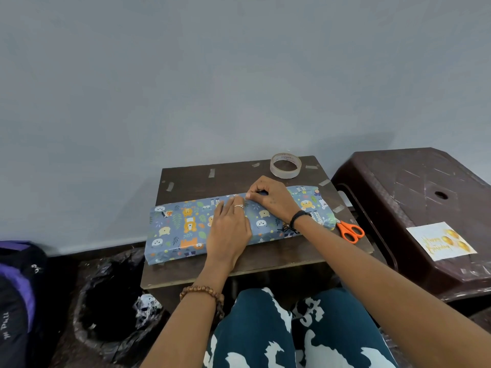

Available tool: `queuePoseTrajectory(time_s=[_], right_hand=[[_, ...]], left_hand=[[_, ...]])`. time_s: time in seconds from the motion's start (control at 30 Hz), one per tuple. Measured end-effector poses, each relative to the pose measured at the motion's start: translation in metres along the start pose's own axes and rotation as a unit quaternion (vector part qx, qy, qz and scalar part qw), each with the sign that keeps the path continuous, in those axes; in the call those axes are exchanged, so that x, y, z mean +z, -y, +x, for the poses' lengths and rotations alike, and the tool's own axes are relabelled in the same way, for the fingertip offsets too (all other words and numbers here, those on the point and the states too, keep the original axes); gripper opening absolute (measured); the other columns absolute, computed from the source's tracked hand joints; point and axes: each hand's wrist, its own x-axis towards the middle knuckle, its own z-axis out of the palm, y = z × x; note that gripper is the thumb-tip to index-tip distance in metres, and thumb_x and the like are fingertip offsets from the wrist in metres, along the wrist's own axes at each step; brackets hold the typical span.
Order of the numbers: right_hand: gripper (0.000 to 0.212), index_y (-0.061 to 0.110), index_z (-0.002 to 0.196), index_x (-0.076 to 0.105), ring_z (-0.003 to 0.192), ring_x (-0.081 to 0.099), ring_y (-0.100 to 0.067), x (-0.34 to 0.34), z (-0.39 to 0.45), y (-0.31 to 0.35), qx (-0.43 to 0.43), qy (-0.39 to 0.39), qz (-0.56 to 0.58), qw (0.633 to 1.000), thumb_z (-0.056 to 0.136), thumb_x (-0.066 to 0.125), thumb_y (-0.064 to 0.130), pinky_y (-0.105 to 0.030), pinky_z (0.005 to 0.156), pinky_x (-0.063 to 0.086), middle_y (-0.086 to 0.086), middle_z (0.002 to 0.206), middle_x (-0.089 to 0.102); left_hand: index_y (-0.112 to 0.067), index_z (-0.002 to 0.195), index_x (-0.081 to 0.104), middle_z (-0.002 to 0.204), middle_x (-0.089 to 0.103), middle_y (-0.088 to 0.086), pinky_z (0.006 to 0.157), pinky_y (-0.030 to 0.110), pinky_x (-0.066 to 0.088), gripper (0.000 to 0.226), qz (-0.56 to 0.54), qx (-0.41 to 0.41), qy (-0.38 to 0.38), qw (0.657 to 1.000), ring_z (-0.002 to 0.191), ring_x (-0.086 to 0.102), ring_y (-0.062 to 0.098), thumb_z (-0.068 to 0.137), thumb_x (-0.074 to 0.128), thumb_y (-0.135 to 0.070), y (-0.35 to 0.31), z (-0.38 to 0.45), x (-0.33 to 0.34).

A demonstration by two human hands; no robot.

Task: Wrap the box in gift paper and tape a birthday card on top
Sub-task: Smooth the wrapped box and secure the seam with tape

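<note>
Box in gift paper on table. Left hand flat, fingers straight, pinning seam. Right hand curled, pinching at seam, likely tape. Card aside on stool.

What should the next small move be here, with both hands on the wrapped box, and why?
Probably press the seam flat along the top of the box. The left hand lies flat on the paper and the right hand pinches at the seam, so it looks not yet sealed. The birthday card lies on the stool, the tape roll behind the box.
</note>
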Motion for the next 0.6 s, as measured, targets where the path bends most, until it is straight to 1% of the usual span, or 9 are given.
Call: queuePoseTrajectory(time_s=[0.03,0.1,0.23,0.27,0.37,0.4,0.5,0.53,0.6], right_hand=[[0.012,0.007,0.074,0.066,0.078,0.057,-0.012,0.0002,0.0002,0.0002,0.0,0.0,0.0,1.0,0.083,0.068,0.015,-0.027,0.076,0.045,0.003,0.084,0.059],[0.013,0.006,0.075,0.067,0.08,0.057,-0.013,0.0003,0.0006,0.0002,0.002,0.002,-0.005,1.0,0.083,0.068,0.016,-0.028,0.076,0.045,0.002,0.085,0.06],[0.012,0.005,0.077,0.069,0.082,0.058,-0.016,-0.0008,0.0011,-0.0002,-0.005,0.005,-0.019,1.0,0.083,0.067,0.015,-0.03,0.078,0.046,-0.004,0.087,0.063],[0.011,0.006,0.077,0.069,0.082,0.058,-0.016,-0.0008,0.001,-0.0002,-0.007,0.005,-0.019,1.0,0.083,0.067,0.015,-0.03,0.078,0.046,-0.004,0.087,0.062],[0.011,0.006,0.077,0.069,0.082,0.058,-0.015,-0.0009,0.0011,0.0004,-0.011,0.007,-0.027,1.0,0.084,0.067,0.015,-0.03,0.078,0.046,0.0,0.086,0.061],[0.011,0.006,0.077,0.069,0.082,0.058,-0.014,-0.0012,0.0015,0.0005,-0.011,0.008,-0.03,0.999,0.084,0.066,0.015,-0.03,0.078,0.046,0.001,0.086,0.06],[0.01,0.009,0.076,0.069,0.081,0.057,-0.014,-0.0012,0.0018,0.0006,-0.01,0.009,-0.028,1.0,0.084,0.067,0.015,-0.029,0.077,0.046,0.002,0.086,0.06],[0.01,0.01,0.076,0.069,0.081,0.057,-0.013,-0.0012,0.0017,0.0008,-0.012,0.009,-0.028,0.999,0.083,0.067,0.015,-0.029,0.077,0.046,0.003,0.086,0.059],[0.009,0.013,0.074,0.069,0.081,0.057,-0.013,-0.001,0.0015,0.0012,-0.015,0.009,-0.028,0.999,0.083,0.067,0.014,-0.028,0.078,0.045,0.003,0.085,0.06]], left_hand=[[0.004,0.111,0.057,0.106,0.066,0.017,0.101,0.04,0.043,0.039,0.002,0.002,-0.012,1.0,0.099,0.065,0.028,0.084,0.034,-0.012,-0.0001,0.0004,0.0006],[0.004,0.104,0.063,0.102,0.069,0.017,0.091,0.043,0.05,0.044,0.015,0.009,-0.025,1.0,0.095,0.068,0.028,0.08,0.031,-0.015,-0.0002,0.0012,0.0011],[0.006,0.106,0.065,0.103,0.069,0.02,0.085,0.045,0.053,0.038,0.033,0.025,-0.035,0.998,0.096,0.068,0.028,0.074,0.055,-0.011,0.0,0.0025,0.0006],[0.006,0.107,0.064,0.103,0.069,0.02,0.086,0.045,0.052,0.038,0.036,0.03,-0.033,0.998,0.097,0.068,0.028,0.074,0.056,-0.01,0.0007,0.0028,0.0012],[0.003,0.109,0.064,0.101,0.07,0.017,0.087,0.042,0.052,0.045,0.037,0.027,-0.013,0.999,0.096,0.068,0.025,0.079,0.036,-0.016,-0.0008,0.0029,-0.0031],[0.002,0.109,0.064,0.101,0.07,0.016,0.087,0.042,0.052,0.047,0.032,0.024,-0.01,0.999,0.095,0.068,0.025,0.078,0.033,-0.017,-0.0008,0.0033,-0.0031],[0.004,0.113,0.062,0.107,0.068,0.019,0.092,0.043,0.049,0.039,0.031,0.019,-0.01,0.999,0.101,0.066,0.028,0.079,0.048,-0.011,0.0012,0.0028,-0.0006],[0.004,0.119,0.058,0.115,0.064,0.021,0.098,0.043,0.044,0.04,0.024,0.021,-0.002,0.999,0.109,0.062,0.029,0.081,0.053,-0.009,0.0018,0.0023,0.0009],[0.003,0.13,0.049,0.13,0.054,0.021,0.109,0.041,0.033,0.044,0.025,0.015,0.023,0.999,0.124,0.051,0.029,0.088,0.052,-0.011,0.001,0.002,0.0007]])
